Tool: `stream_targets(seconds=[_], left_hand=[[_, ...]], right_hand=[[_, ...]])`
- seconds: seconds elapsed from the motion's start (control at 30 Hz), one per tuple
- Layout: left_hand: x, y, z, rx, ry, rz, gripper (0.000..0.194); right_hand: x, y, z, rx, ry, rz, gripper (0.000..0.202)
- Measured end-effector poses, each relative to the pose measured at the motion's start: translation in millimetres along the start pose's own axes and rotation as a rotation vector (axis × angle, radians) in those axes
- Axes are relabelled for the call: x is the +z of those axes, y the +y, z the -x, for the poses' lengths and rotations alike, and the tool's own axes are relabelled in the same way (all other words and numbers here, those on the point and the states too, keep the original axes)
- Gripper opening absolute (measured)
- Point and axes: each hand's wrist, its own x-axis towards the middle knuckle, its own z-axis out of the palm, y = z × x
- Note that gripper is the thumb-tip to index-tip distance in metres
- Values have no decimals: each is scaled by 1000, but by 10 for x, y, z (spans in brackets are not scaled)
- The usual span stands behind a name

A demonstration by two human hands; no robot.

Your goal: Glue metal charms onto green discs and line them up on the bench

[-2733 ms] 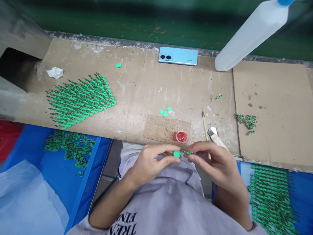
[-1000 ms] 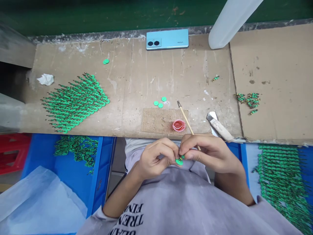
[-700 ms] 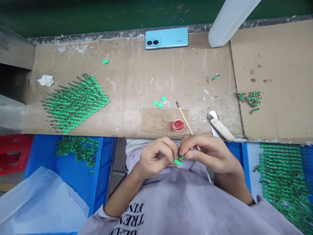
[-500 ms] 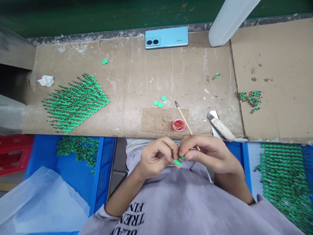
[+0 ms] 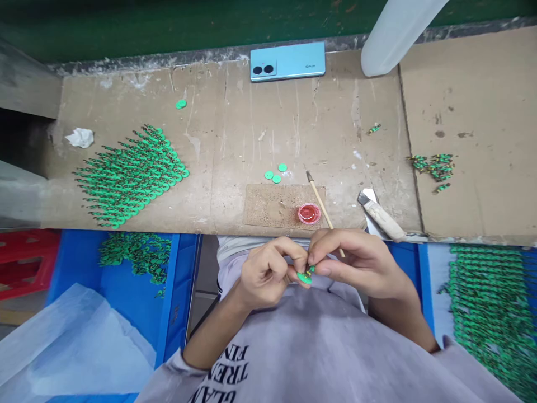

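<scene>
Just below the table's front edge, my left hand (image 5: 268,272) pinches a green disc (image 5: 304,279) between thumb and finger. My right hand (image 5: 361,262) is closed on a small green-and-yellow piece (image 5: 310,270) that meets the disc. The fingertips of both hands nearly touch and partly hide the small piece. A brush (image 5: 321,200) with a light wooden handle lies beside a small cup of red liquid (image 5: 309,214), its handle end passing behind my right hand. The cup sits on a thin brown board (image 5: 268,205). Loose green discs (image 5: 276,178) lie just behind that board.
Rows of green pieces (image 5: 134,176) cover the table's left part. A phone (image 5: 287,61), a knife (image 5: 381,217) and a small pile of pieces (image 5: 438,167) lie on the cardboard. Blue bins (image 5: 170,296) with more green pieces stand at both sides.
The view has shifted slightly. The brush has moved a little to the right relative to the cup and stands less slanted. Both hands keep their hold, with the disc turned slightly.
</scene>
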Motion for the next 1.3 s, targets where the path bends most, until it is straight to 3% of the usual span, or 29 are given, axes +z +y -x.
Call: stream_targets(seconds=[0.17, 0.6, 0.9, 1.1, 1.3], left_hand=[[-11, 36, -25, 34, -31, -64, 41], [-32, 101, -97, -3, -84, -174, 24], [16, 6, 29, 17, -16, -78, 31], [25, 5, -6, -88, 6, 47, 22], [-12, 9, -104, -60, -6, -80, 25]], right_hand=[[37, 37, 13, 20, 85, -29, 16], [-44, 55, 47, -14, 10, 12, 10], [-13, 30, 13, -9, 31, 49, 10], [-22, 57, 11, -19, 52, 28, 6], [-54, 41, -14, -25, 84, 62, 7]])
